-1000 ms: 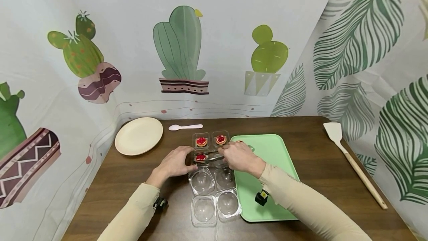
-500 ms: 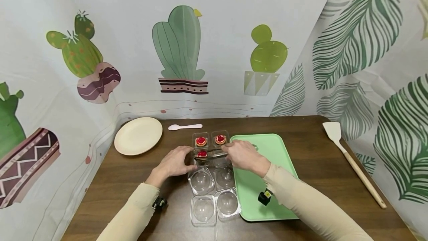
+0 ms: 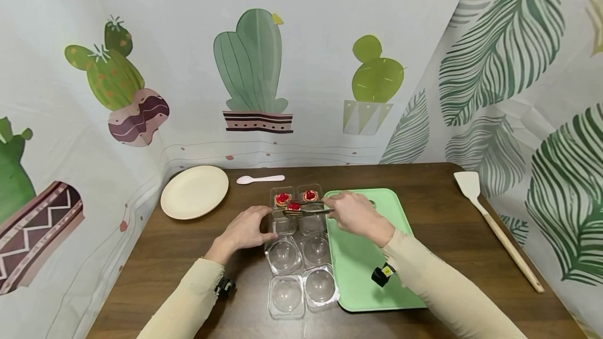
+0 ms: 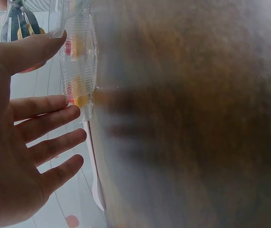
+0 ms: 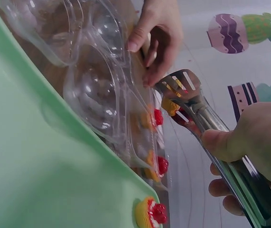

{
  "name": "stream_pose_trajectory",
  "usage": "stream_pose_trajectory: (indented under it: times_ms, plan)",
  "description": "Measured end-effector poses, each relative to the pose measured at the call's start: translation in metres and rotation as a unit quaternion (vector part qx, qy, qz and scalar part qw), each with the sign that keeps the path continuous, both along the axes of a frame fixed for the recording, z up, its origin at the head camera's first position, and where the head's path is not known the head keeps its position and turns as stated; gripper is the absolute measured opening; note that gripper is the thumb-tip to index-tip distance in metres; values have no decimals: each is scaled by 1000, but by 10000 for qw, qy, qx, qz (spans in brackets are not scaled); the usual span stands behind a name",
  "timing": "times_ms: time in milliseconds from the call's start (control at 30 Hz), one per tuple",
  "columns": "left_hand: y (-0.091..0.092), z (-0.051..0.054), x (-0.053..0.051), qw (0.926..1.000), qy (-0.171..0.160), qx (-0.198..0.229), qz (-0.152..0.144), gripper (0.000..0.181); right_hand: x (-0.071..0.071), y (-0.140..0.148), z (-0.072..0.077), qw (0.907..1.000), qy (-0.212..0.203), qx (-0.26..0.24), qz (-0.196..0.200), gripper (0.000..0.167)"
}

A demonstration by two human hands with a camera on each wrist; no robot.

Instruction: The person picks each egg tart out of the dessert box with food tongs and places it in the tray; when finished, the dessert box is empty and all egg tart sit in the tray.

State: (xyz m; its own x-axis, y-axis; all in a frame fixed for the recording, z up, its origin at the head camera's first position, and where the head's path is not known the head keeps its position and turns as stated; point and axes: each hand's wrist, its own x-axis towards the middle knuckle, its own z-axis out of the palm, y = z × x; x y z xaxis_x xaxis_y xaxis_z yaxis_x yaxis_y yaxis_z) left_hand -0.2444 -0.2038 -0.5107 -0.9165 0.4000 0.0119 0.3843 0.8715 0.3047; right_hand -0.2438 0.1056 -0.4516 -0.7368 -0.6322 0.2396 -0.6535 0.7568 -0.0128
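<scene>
My right hand (image 3: 355,216) grips metal serving tongs (image 3: 308,212), whose slotted ends hold a small red-topped tart (image 3: 293,206) above the clear plastic clamshell container (image 3: 284,226). The right wrist view shows the tart's orange side (image 5: 169,106) between the tong ends. At the container's left side is my left hand (image 3: 247,229); the left wrist view shows its fingers (image 4: 54,137) spread and fairly straight, with thumb and forefinger at the plastic edge. Two more tarts, a left one (image 3: 282,199) and a right one (image 3: 310,195), sit in the far compartments.
Domed lid sections (image 3: 287,294) lie toward me. To the right is a green tray (image 3: 372,255), with another tart (image 5: 150,213) on it. A cream plate (image 3: 194,192) and pale spoon (image 3: 260,179) lie at the back left, a spatula (image 3: 499,232) at the far right.
The tongs have lifted the tart out of its near-left compartment, up and slightly right. My right hand has moved right and a little away from me. The left hand stays in place.
</scene>
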Motion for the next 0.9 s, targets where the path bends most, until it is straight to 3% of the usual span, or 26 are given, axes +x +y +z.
stream_pose_trajectory:
  times_ms: [900]
  plan:
    - [-1, -3, -1, 9999, 107, 45, -68, 72, -1, 55, 6, 9939, 118, -845, -705, 39]
